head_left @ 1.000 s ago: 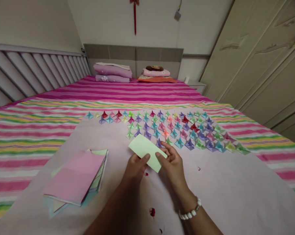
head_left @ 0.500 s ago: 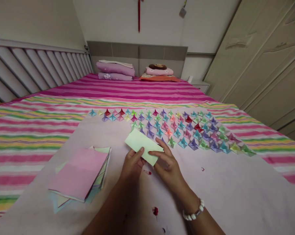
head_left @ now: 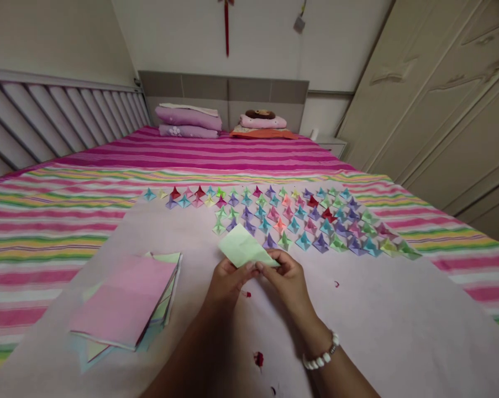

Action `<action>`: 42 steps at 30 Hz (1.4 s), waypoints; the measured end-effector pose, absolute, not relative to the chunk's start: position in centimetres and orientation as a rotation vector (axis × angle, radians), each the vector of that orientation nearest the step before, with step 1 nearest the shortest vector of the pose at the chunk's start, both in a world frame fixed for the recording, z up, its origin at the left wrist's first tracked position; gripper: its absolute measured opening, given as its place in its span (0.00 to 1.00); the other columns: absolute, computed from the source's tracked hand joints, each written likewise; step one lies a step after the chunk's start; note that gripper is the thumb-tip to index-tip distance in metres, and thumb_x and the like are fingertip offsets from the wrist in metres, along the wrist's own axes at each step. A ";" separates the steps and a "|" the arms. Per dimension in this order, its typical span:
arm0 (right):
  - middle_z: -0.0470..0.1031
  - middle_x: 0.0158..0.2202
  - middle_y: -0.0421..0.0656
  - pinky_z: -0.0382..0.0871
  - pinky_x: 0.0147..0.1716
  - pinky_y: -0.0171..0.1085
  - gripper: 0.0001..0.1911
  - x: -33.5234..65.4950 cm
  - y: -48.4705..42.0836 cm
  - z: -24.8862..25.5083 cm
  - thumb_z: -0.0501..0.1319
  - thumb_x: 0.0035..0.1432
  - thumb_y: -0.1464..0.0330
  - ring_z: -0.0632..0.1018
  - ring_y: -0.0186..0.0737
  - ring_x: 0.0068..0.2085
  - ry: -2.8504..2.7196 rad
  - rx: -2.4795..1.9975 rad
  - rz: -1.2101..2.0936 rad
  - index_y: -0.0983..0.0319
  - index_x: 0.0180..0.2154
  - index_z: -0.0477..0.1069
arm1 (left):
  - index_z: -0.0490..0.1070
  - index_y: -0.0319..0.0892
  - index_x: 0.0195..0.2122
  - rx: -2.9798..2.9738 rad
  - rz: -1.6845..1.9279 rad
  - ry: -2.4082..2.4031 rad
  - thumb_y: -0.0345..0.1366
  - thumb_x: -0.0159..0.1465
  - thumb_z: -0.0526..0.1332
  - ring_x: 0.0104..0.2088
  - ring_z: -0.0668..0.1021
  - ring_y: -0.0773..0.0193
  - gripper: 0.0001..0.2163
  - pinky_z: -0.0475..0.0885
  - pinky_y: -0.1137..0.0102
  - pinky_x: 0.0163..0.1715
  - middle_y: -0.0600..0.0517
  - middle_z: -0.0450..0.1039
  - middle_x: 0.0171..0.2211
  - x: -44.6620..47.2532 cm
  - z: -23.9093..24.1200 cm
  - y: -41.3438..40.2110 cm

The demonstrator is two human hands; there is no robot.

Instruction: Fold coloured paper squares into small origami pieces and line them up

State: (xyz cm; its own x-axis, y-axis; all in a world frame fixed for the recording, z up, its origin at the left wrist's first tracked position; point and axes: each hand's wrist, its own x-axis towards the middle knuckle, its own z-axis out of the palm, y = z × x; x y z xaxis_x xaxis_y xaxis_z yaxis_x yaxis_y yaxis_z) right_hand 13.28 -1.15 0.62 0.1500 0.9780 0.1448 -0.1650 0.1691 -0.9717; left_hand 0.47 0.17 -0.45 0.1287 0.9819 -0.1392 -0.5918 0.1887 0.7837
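A pale green sheet of folding paper point(head_left: 241, 246) is held up over the light-coloured sheet. My left hand point(head_left: 229, 283) pinches its lower edge, the thumb in front and the fingers behind. From the other side, my right hand point(head_left: 285, 276) grips the near corner, its thumb tip close to the left thumb. The fingers behind the paper are partly hidden. Beyond the hands stand rows of small folded paper pieces point(head_left: 303, 241) in many colours. To the left lies a pile of coloured paper point(head_left: 125, 301) with a pink sheet on top.
The light sheet point(head_left: 382, 315) is spread on a bed with a striped cover point(head_left: 58, 221). Small red marks point(head_left: 258, 359) dot it below my hands. Folded purple bedding point(head_left: 189, 119) lies by the headboard point(head_left: 269, 91), a railing point(head_left: 67, 110) runs along the left, and wardrobe doors point(head_left: 440, 110) stand at right.
The right hand's raised fingers have closed on the paper's near corner, and both thumbs have come together. The green paper now shows a diagonal lower edge with its corner turned up. The view has shifted slightly.
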 end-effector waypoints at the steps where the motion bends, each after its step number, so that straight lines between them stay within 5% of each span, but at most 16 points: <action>1: 0.75 0.28 0.39 0.68 0.28 0.35 0.12 13.2 -1.1 0.6 0.72 0.42 0.64 0.74 0.36 0.28 -1.007 -1.018 1.106 0.60 0.29 0.73 | 0.74 0.35 0.35 0.655 1.271 0.780 0.38 0.42 0.75 0.34 0.81 0.57 0.21 0.76 0.62 0.41 0.44 0.80 0.33 0.5 -0.5 0.2; 6: 0.76 0.26 0.37 0.70 0.31 0.36 0.25 13.2 -1.0 0.9 0.75 0.36 0.64 0.76 0.37 0.28 -0.904 -0.948 1.208 0.59 0.40 0.74 | 0.75 0.35 0.34 0.692 1.284 0.872 0.41 0.44 0.74 0.30 0.80 0.61 0.19 0.74 0.68 0.34 0.46 0.79 0.31 0.5 -0.5 0.2; 14: 0.76 0.22 0.38 0.66 0.24 0.33 0.14 13.4 -1.1 0.7 0.74 0.39 0.60 0.72 0.34 0.23 -0.927 -0.990 1.290 0.61 0.27 0.76 | 0.77 0.36 0.33 0.939 1.195 0.981 0.41 0.49 0.71 0.25 0.76 0.65 0.15 0.70 0.72 0.27 0.50 0.77 0.25 0.2 -1.0 -0.1; 19: 0.74 0.21 0.37 0.65 0.23 0.33 0.14 13.2 -1.1 0.8 0.74 0.38 0.62 0.70 0.33 0.22 -0.775 -0.964 1.331 0.62 0.23 0.73 | 0.69 0.39 0.39 0.868 1.373 0.871 0.36 0.45 0.73 0.32 0.79 0.62 0.21 0.72 0.69 0.36 0.49 0.78 0.34 0.6 -0.2 0.0; 23: 0.76 0.23 0.38 0.68 0.26 0.34 0.13 13.0 -1.1 0.6 0.74 0.38 0.64 0.72 0.34 0.24 -0.741 -0.903 1.365 0.61 0.24 0.73 | 0.62 0.42 0.32 0.856 1.534 0.831 0.33 0.45 0.73 0.33 0.80 0.64 0.19 0.73 0.71 0.34 0.49 0.77 0.40 0.9 -0.3 0.0; 26: 0.79 0.28 0.40 0.71 0.33 0.38 0.12 13.0 -1.2 0.6 0.73 0.41 0.65 0.76 0.37 0.28 -0.775 -0.869 1.365 0.61 0.29 0.76 | 0.68 0.40 0.32 0.895 1.498 0.825 0.32 0.47 0.72 0.35 0.80 0.63 0.15 0.73 0.71 0.35 0.47 0.78 0.40 0.8 -0.5 -0.1; 31: 0.81 0.31 0.41 0.72 0.35 0.41 0.15 13.2 -1.2 0.5 0.72 0.44 0.62 0.78 0.41 0.31 -0.903 -0.898 1.318 0.60 0.36 0.79 | 0.75 0.39 0.40 0.811 1.463 0.844 0.31 0.43 0.74 0.40 0.80 0.58 0.22 0.73 0.67 0.42 0.45 0.79 0.40 0.7 -0.2 0.0; 37: 0.79 0.30 0.40 0.71 0.33 0.37 0.14 13.4 -1.2 0.2 0.71 0.46 0.62 0.77 0.39 0.31 -0.980 -0.922 1.294 0.60 0.36 0.78 | 0.77 0.38 0.35 0.851 1.387 0.893 0.35 0.44 0.74 0.35 0.80 0.60 0.16 0.73 0.69 0.38 0.47 0.80 0.35 0.5 -0.3 -0.1; 42: 0.78 0.31 0.40 0.72 0.33 0.37 0.21 13.1 -0.8 0.4 0.74 0.38 0.63 0.77 0.38 0.31 -0.894 -0.934 1.222 0.59 0.36 0.74 | 0.77 0.37 0.30 0.821 1.301 0.946 0.39 0.45 0.74 0.26 0.77 0.65 0.14 0.71 0.72 0.30 0.50 0.78 0.25 0.3 -0.6 -0.1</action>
